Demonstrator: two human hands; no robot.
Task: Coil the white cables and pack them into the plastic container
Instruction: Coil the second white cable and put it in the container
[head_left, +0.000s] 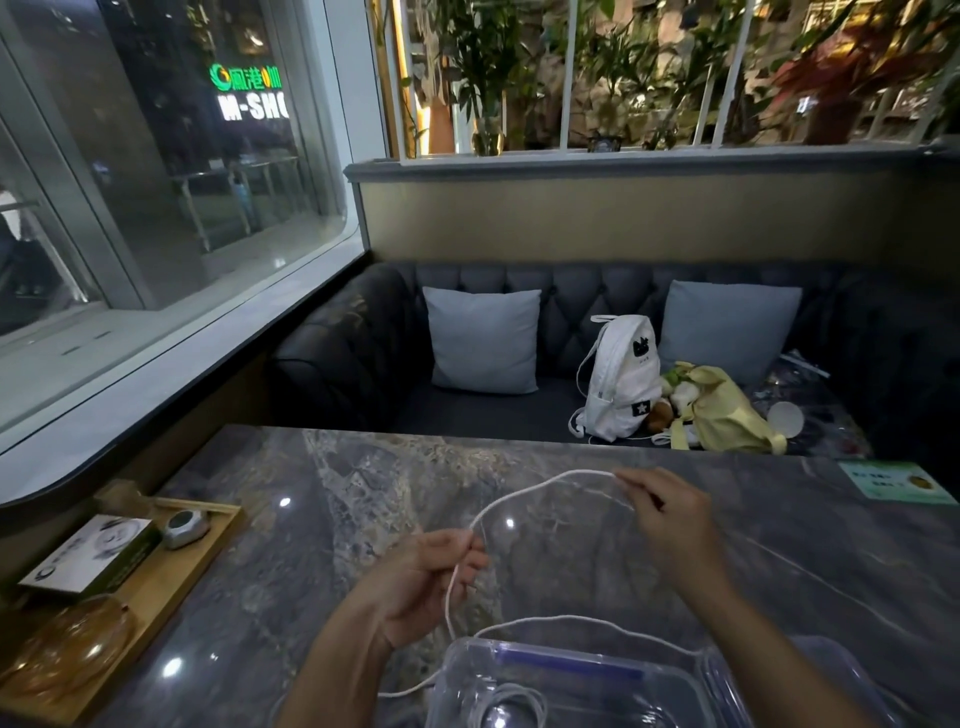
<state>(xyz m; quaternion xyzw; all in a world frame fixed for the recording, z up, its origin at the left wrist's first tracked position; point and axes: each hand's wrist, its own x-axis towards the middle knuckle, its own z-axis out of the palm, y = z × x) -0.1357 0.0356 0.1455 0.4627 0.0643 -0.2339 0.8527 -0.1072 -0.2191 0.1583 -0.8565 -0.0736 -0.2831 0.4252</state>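
A thin white cable (540, 486) arcs above the marble table between both hands. My left hand (426, 582) pinches it at the fingertips, left of centre, and the cable drops from there toward the container. My right hand (670, 519) pinches the other end of the arc, higher and to the right. A further stretch of cable (566, 619) curves over the far rim of the clear plastic container (670, 691) at the bottom centre. Inside the container lies a coiled white cable (511, 704). A thin white strand (831, 590) trails across the table to the right.
A wooden tray (171, 582) at the left holds a card box (93, 556), a grey call device (184, 527) and an amber glass dome (67, 644). A green label (893, 480) lies at the table's far right. Behind the table, a dark sofa carries cushions, a white backpack (621, 382) and a yellow bag (722, 410).
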